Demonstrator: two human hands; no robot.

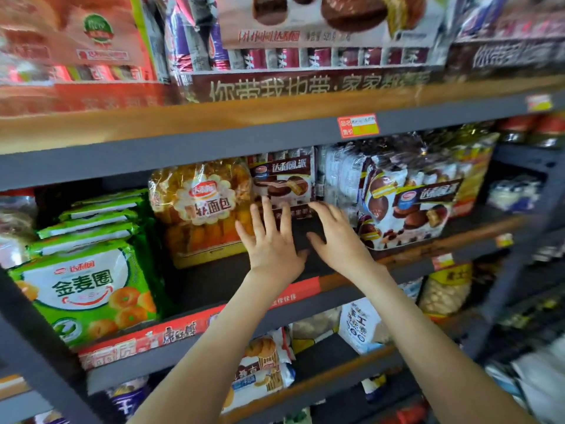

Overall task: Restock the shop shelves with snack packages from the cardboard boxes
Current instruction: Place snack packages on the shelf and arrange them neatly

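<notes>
Standing at the back of the middle shelf (pixel 211 280), the brown pie box (pixel 284 179) fills a narrow slot, with the bread bag (pixel 200 203) just beside it on the left and the big pie bag (pixel 406 209) on the right. In front of it the shelf floor lies bare out to its front edge. The upper rail (pixel 153 160) hangs close above the box. Both forearms reach up into this gap. The left hand (pixel 272 240) and right hand (pixel 339 237) are open, fingers straight and spread, fingertips apparently touching the box's lower front, though blur leaves that uncertain.
</notes>
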